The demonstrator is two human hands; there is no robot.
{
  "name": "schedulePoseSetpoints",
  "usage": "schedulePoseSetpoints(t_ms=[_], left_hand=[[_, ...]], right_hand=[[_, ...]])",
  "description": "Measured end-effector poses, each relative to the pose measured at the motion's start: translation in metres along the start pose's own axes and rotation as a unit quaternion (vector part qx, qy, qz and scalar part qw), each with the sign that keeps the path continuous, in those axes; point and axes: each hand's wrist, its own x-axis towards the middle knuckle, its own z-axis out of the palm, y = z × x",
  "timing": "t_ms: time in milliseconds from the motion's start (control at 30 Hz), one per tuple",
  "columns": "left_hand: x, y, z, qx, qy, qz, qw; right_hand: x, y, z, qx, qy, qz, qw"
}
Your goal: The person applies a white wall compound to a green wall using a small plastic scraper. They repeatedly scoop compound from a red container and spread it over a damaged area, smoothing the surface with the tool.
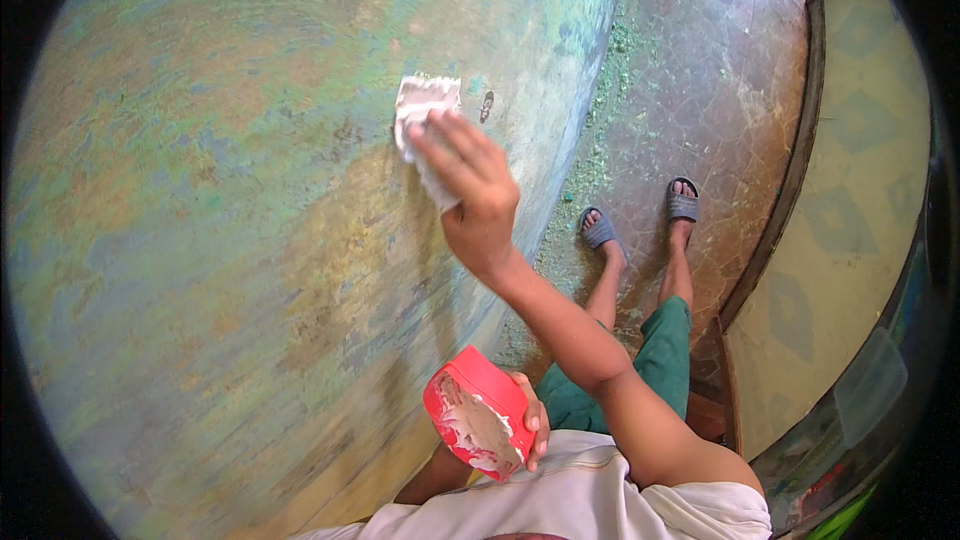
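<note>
My right hand (482, 190) reaches up to the wall (200, 200), its fingers closed on a flat pale spreader (428, 96). White paste coats the spreader, which lies against the wall's patchy green, blue and tan surface. In front of my chest, my left hand (537, 422) grips a red tub (497, 377) tilted with its mouth toward the wall. Pinkish-white paste (472, 430) fills the tub and smears its rim. Part of my left hand is hidden behind the tub.
A small dark fitting or hole (487, 106) sits in the wall beside the spreader. Greenish paint flakes (590, 155) litter the tiled floor (700, 60) along the wall's foot. My sandalled feet (598, 230) stand there. A yellowish panel with a dark edge (850, 190) stands at the right.
</note>
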Motion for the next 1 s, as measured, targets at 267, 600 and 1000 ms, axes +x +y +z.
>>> schedulePoseSetpoints(t_ms=[267, 600, 1000], left_hand=[[-0.001, -0.007, 0.005, 0.047, -0.008, 0.022, 0.999], [0.003, -0.006, 0.009, -0.037, 0.013, 0.009, 0.999], [-0.001, -0.006, 0.007, -0.057, 0.036, 0.011, 0.998]], right_hand=[[-0.008, -0.007, -0.002, -0.001, 0.067, -0.02, 0.998], [-0.007, -0.005, -0.008, -0.049, -0.047, 0.038, 0.997], [0.031, 0.011, -0.026, 0.39, -0.016, 0.351, 0.851]])
